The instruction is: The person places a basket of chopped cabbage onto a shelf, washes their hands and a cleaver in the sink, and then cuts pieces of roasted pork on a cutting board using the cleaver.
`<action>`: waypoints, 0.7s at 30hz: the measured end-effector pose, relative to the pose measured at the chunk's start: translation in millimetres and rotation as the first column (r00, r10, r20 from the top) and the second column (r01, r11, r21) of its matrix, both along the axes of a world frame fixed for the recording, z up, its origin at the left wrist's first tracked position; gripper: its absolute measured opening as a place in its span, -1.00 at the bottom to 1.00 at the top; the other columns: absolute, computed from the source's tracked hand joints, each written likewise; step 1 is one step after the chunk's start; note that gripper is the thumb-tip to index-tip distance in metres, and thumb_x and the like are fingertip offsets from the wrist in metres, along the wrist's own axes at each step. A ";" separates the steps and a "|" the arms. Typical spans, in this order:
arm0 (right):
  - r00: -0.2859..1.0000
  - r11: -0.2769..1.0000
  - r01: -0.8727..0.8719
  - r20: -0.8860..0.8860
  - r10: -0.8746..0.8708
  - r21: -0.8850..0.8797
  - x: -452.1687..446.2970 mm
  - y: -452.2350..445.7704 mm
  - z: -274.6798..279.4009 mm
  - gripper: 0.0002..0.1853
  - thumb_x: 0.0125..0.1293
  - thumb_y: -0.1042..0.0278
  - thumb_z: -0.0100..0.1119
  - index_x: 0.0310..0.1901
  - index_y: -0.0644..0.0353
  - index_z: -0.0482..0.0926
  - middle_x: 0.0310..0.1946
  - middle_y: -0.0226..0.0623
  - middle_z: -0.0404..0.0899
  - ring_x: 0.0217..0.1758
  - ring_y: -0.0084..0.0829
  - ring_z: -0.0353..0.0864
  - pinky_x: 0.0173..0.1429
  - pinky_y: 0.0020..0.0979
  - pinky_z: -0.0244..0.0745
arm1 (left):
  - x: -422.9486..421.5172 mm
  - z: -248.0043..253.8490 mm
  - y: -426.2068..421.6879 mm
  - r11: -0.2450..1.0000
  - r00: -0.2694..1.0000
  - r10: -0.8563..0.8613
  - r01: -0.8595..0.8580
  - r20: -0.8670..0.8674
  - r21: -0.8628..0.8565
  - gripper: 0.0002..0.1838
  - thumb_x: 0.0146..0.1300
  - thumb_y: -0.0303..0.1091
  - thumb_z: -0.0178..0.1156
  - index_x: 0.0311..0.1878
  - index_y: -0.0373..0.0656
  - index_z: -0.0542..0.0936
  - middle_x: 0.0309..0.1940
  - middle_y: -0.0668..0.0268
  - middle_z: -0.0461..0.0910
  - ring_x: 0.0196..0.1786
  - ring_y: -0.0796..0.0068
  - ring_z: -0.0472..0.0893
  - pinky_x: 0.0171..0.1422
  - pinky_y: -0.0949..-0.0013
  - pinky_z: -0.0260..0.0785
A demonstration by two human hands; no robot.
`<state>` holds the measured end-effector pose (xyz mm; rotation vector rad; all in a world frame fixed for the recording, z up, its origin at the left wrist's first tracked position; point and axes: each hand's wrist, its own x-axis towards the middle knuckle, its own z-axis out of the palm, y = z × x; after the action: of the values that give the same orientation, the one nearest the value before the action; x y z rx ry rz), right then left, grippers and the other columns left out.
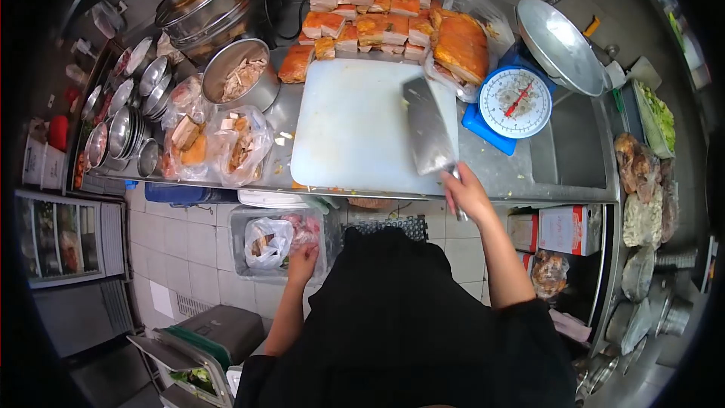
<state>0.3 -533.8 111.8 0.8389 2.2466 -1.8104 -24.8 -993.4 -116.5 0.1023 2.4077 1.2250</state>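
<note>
My right hand (464, 193) is wrapped round the handle of a cleaver (428, 128). Its broad blade tilts over the right side of a white cutting board (351, 125), slightly blurred. Lower down, my left hand (303, 263) is over a grey plastic tub (240, 253), by a pinkish plastic bag (305, 231); its fingers are mostly hidden. A white plastic bag (267, 240) lies beside that one in the tub. Behind the board sit stacked blocks of crispy roast pork (370, 26), and a larger roast pork slab (459, 47) rests on plastic at the right.
A blue dial scale (515, 102) with a metal pan (563, 41) stands right of the board, near a sink (570, 143). On the left are a pot of meat pieces (242, 75), bagged meat (240, 147) and metal bowls (124, 128). The steel counter's edge (362, 195) runs before me.
</note>
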 end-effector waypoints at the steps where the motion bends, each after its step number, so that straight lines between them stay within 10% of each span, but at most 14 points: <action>1: 1.000 1.000 -0.003 -0.001 0.003 0.012 13.5 -4.4 -9.7 -0.71 0.47 0.16 0.17 -0.01 0.17 0.42 -0.58 -0.29 0.48 -0.65 -0.37 0.51 -0.57 -0.26 0.46 | 0.6 -6.2 -8.6 0.999 1.000 -0.016 0.016 -0.007 -0.040 -0.68 0.37 -0.14 0.27 0.01 -0.16 0.70 -0.26 0.08 0.73 -0.21 0.16 0.72 -0.04 0.17 0.53; 6: 0.929 0.892 0.348 -0.024 -0.370 -0.287 10.2 -54.3 -69.3 -0.64 0.53 0.06 0.16 -0.07 0.18 0.30 -0.58 -0.37 0.43 -0.71 -0.50 0.41 -0.68 -0.36 0.38 | 8.3 -71.4 -64.8 0.988 0.991 -0.008 0.029 0.136 -0.152 -0.61 0.37 0.01 0.24 -0.07 -0.15 0.71 -0.23 0.01 0.73 -0.13 -0.02 0.71 0.01 0.07 0.52; 14: 0.997 0.988 -0.074 -0.009 0.074 -0.138 -71.4 -121.9 -46.1 -0.67 0.55 0.12 0.10 -0.05 0.25 0.32 -0.58 -0.34 0.47 -0.70 -0.49 0.45 -0.66 -0.36 0.38 | -15.8 -132.8 -131.3 0.924 0.931 -0.314 0.344 0.185 -0.166 -0.64 0.36 -0.02 0.24 -0.09 -0.13 0.70 -0.19 0.04 0.74 -0.13 0.00 0.73 -0.03 0.05 0.54; 15: 0.989 0.965 -0.144 -0.048 0.137 -0.221 -68.2 -119.8 -45.4 -0.68 0.55 0.11 0.13 -0.05 0.20 0.33 -0.59 -0.37 0.44 -0.69 -0.52 0.45 -0.67 -0.39 0.35 | -11.7 -84.1 -110.1 0.976 0.924 -0.012 0.094 0.383 -0.197 -0.69 0.35 -0.10 0.25 -0.11 -0.17 0.70 -0.27 0.11 0.74 -0.23 0.10 0.74 -0.07 0.13 0.56; 18: 0.996 0.965 0.081 -0.026 -0.090 -0.250 0.2 -104.0 -42.8 -0.71 0.56 0.09 0.12 -0.08 0.13 0.35 -0.63 -0.43 0.40 -0.71 -0.54 0.41 -0.66 -0.43 0.34 | 13.5 -165.4 -168.8 0.773 0.742 -0.609 0.474 -0.281 -0.422 -0.70 0.36 -0.13 0.25 -0.13 -0.22 0.67 -0.39 0.19 0.70 -0.35 0.24 0.72 -0.23 0.19 0.59; 21: 0.906 0.885 0.422 0.070 -0.416 -0.198 78.0 -79.8 -52.5 -0.73 0.56 0.06 0.10 -0.07 0.05 0.33 -0.63 -0.46 0.39 -0.73 -0.56 0.37 -0.69 -0.46 0.34 | 45.7 -158.9 -190.3 0.875 0.932 -0.320 0.360 0.173 -0.324 -0.68 0.38 -0.11 0.24 -0.14 -0.22 0.65 -0.41 0.21 0.68 -0.38 0.28 0.71 -0.33 0.20 0.56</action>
<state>78.3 -613.7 59.3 1.3785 1.9153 -2.1480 20.9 -1183.7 -275.4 0.3242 2.3381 0.6153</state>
